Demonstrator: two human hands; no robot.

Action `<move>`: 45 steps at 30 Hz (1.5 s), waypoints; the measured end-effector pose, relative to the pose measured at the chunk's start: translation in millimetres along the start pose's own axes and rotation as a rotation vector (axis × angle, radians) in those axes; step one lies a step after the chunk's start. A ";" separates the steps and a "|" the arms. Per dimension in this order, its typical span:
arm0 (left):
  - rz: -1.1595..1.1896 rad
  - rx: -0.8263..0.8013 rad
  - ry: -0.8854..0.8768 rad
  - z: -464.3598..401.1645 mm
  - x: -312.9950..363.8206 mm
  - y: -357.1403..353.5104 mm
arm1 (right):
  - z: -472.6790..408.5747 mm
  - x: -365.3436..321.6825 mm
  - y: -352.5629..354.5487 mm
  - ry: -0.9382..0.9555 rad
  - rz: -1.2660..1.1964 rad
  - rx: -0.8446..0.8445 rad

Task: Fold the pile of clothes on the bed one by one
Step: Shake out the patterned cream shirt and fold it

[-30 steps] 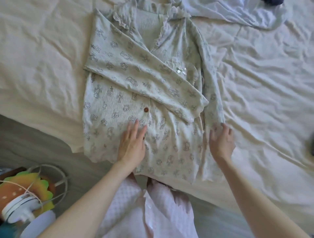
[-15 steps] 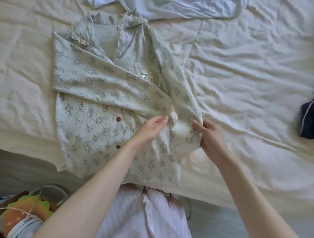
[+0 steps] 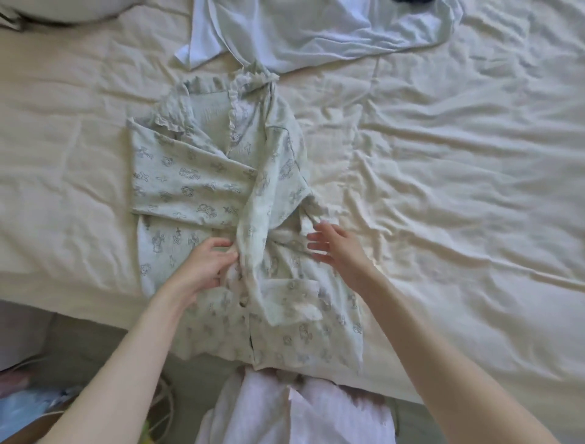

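One pyjama top [image 3: 202, 187], pale green with a grey print and a ruffled collar, lies flat near the front edge of the bed [image 3: 474, 190], hem hanging over that edge. Two sleeves, both folded in: the left sleeve [image 3: 186, 187] lies crosswise over the chest, the right sleeve [image 3: 269, 222] runs down the middle on top of it, its cuff end resting on the lower front.

Left hand [image 3: 205, 267]: fingers curled, pinching the right sleeve's left edge around mid-body. Right hand [image 3: 338, 247]: fingers spread and straight, gripping nothing, at the top's right side; whether it touches the fabric I can't tell.

One more garment on the bed: a light blue piece [image 3: 316, 28], unfolded, spread along the far edge, its lower edge just beside the pyjama collar. One small dark item [image 3: 411, 1] sits on it at the very top of the frame, mostly cut off. One rounded pale shape [image 3: 63, 9] sits at top left, possibly a pillow.

No containers in view. Bed sheet is cream, heavily wrinkled. Below the bed edge: the person's pink garment [image 3: 300, 412] and blurred objects on the floor [image 3: 79, 342] at bottom left, not identifiable.
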State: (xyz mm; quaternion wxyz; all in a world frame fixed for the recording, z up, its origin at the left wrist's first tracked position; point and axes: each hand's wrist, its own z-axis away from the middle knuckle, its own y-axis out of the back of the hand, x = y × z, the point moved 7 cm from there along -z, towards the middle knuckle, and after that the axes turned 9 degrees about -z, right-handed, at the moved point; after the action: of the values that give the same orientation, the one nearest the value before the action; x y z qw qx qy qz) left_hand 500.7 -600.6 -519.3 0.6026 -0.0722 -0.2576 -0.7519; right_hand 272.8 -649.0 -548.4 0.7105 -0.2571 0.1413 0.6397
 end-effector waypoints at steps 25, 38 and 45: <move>0.232 -0.204 -0.048 -161.3 173.4 -41.9 | -82.6 -23.4 -4.2 -0.166 -0.843 0.306; 0.233 -0.060 -0.353 -194.5 289.9 -66.4 | -99.4 -62.1 12.8 -0.283 -1.226 0.278; -0.301 -0.125 -0.193 -195.1 215.6 -75.7 | -101.2 -47.6 17.5 -0.099 -0.571 0.194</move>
State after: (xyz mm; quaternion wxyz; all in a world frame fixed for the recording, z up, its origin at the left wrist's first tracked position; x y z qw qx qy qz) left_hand 411.9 -869.8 -619.0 0.4501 -0.1417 -0.2749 -0.8377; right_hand 261.9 -743.2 -610.2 0.8887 -0.1859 0.0888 0.4096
